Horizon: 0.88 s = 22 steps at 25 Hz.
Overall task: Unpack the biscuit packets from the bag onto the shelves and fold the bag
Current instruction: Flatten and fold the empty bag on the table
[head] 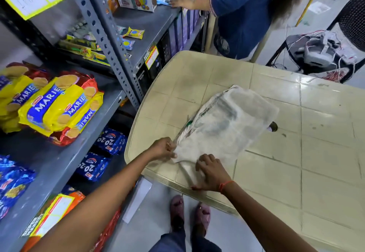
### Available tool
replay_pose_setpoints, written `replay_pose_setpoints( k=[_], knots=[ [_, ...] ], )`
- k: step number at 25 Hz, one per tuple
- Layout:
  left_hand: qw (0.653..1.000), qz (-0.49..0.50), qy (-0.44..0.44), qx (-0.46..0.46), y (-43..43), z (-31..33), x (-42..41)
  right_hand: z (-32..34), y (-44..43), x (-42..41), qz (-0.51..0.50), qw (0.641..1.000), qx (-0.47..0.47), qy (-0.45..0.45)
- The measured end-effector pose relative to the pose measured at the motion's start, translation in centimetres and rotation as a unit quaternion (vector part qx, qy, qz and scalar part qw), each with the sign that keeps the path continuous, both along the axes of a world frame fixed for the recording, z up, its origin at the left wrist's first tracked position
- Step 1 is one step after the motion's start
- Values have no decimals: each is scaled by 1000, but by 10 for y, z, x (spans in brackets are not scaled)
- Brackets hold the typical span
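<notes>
A flat, empty translucent white bag (pixel 227 125) lies on the cream plastic table (pixel 316 153). My left hand (pixel 163 149) pinches the bag's near left corner at the table's edge. My right hand (pixel 210 172) presses fingers-down on the bag's near end. Yellow and red Marie biscuit packets (pixel 57 103) are stacked on the grey shelf (pixel 59 163) to my left. Blue 20-20 biscuit packets (pixel 102 153) lie on the shelf below.
Another person in blue (pixel 243 14) reaches onto an upper shelf at the back. A black chair (pixel 325 54) carries wired devices at the right. Blue packets (pixel 13 182) sit at the far left. The table has a hole (pixel 273 126) by the bag. My feet (pixel 189 212) stand below.
</notes>
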<state>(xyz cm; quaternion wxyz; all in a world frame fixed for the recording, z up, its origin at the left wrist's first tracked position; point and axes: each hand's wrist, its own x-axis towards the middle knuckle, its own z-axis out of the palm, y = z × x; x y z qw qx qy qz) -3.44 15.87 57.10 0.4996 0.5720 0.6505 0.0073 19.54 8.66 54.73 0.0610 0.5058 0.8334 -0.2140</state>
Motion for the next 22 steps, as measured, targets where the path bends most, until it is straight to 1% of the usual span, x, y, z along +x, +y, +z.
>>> replay_pose_setpoints(
  k=[1,3,6,8,10,12,14,16,18,20,21,22],
  knots=[
    [1000,1,-21,11,-4,-1,1,-3,-5,-4,2,1000,-1,-18],
    [999,-4,-16,50,-6,-2,-4,-9,-11,-7,0,999,-8,-33],
    [985,5,-29,169,-7,3,-11,-10,-14,-1,-13,1000,-18,-6],
    [978,-7,-78,192,-13,6,-6,-7,-15,8,-24,1000,-16,7],
    [982,-15,-97,160,-21,4,6,-8,-19,17,-25,1000,-16,-3],
    [989,-7,-104,101,-25,-3,16,-9,-24,24,-25,999,-22,-14],
    [987,42,-153,-12,-29,-6,21,-9,-28,32,-36,999,-28,-21],
    [962,70,-222,-140,-33,-7,21,-6,-28,41,-55,997,-38,-29],
    [950,36,-220,-217,-36,-9,14,-2,-27,51,-76,995,-53,-34],
    [951,3,-185,-248,-39,-9,11,3,-25,56,-95,992,-72,-32],
    [954,-1,-176,-241,-40,-9,13,5,-24,57,-101,991,-78,-31],
    [961,6,-176,-211,-40,-8,17,6,-24,57,-104,991,-80,-31]
  ],
)
